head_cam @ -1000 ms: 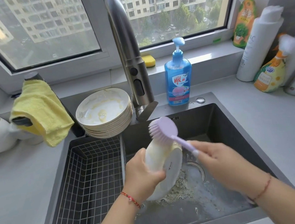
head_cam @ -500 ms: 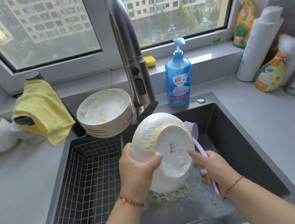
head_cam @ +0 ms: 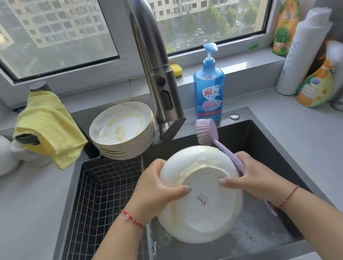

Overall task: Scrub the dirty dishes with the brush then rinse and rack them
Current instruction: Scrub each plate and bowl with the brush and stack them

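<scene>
A white plate [head_cam: 203,211] with yellowish smears is held over the dark sink [head_cam: 263,140], its underside turned toward me. My left hand [head_cam: 158,191] grips its left rim, thumb on the base. My right hand [head_cam: 255,178] holds the lilac brush [head_cam: 209,132] by its handle while its thumb presses on the plate's base. The brush head sticks up behind the plate's far rim, bristles to the left. A stack of several dirty plates [head_cam: 123,131] sits on the sink's back left corner.
A wire rack basket [head_cam: 97,202] fills the left basin. The tall tap [head_cam: 155,67] rises behind the plate. A blue soap bottle [head_cam: 210,91], a yellow cloth [head_cam: 48,124], a yellow sponge [head_cam: 176,70] and several bottles [head_cam: 315,85] at the right stand around the sink.
The plate was flipped from edge-on to underside toward me and lowered slightly. My right hand came in to brace the plate's base, and the brush head swung behind the rim.
</scene>
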